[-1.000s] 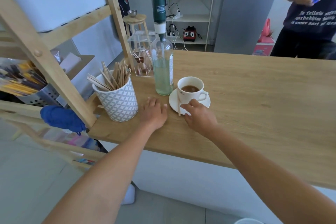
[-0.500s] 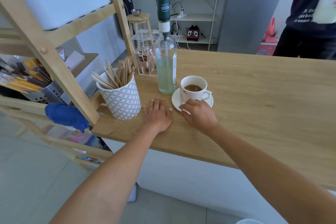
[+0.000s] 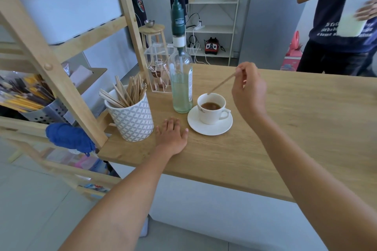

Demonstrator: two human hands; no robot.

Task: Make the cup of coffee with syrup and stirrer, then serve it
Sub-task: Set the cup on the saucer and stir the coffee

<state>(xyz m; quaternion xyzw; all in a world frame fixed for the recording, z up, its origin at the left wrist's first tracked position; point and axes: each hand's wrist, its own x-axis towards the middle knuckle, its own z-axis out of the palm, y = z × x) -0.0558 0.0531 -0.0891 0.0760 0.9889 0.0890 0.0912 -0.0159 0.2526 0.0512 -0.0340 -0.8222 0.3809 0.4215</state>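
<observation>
A white cup [image 3: 212, 110] of brown coffee stands on a white saucer [image 3: 210, 128] on the wooden counter [image 3: 295, 128]. My right hand [image 3: 249, 91] hovers right of the cup, pinching a wooden stirrer [image 3: 221, 84] that slants down to the cup's far rim. Left of the cup stands a clear syrup bottle [image 3: 182, 87] with a green pump. My left hand [image 3: 172, 136] lies flat on the counter, fingers spread, in front of the bottle. A patterned white pot [image 3: 131, 122] holds several more stirrers.
A clear acrylic box [image 3: 157, 71] of sachets stands behind the bottle. A wooden shelf frame [image 3: 61, 79] with a metal holder and a blue cloth [image 3: 68, 136] borders the counter's left. A person [image 3: 336, 26] holding a white jug stands beyond the far right.
My right hand has picked the stirrer up from the saucer and risen to the right of the cup, bringing the stick's tip to the rim. My left hand stays flat.
</observation>
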